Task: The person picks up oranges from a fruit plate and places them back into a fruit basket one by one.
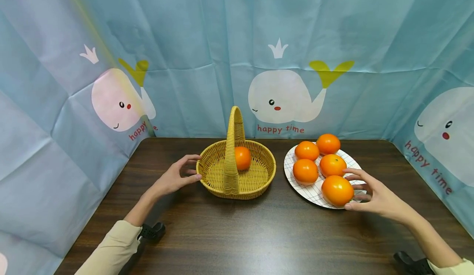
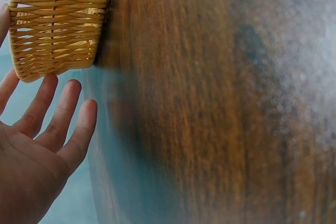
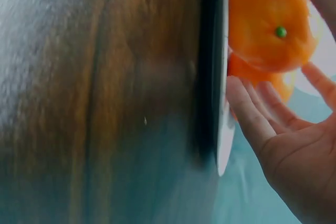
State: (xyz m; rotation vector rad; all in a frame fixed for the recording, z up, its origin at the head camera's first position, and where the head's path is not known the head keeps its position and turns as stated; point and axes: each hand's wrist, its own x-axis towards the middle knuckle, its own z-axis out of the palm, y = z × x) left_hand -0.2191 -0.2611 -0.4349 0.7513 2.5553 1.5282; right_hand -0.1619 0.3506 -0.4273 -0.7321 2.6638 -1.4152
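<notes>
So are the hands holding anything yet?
Not really. The right hand cups its fingers around the nearest orange without lifting it; the left hand touches the basket rim.

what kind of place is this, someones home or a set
Probably a staged tabletop set, not a lived-in room. A whale-print curtain reading "happy time" closes in a dark wooden table, which holds only a wicker basket and a checked plate of oranges.

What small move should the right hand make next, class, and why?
Probably close the fingers around the nearest orange: the right hand is spread beside it on the plate, not yet gripping, while the left hand touches the basket, which holds one orange.
</notes>
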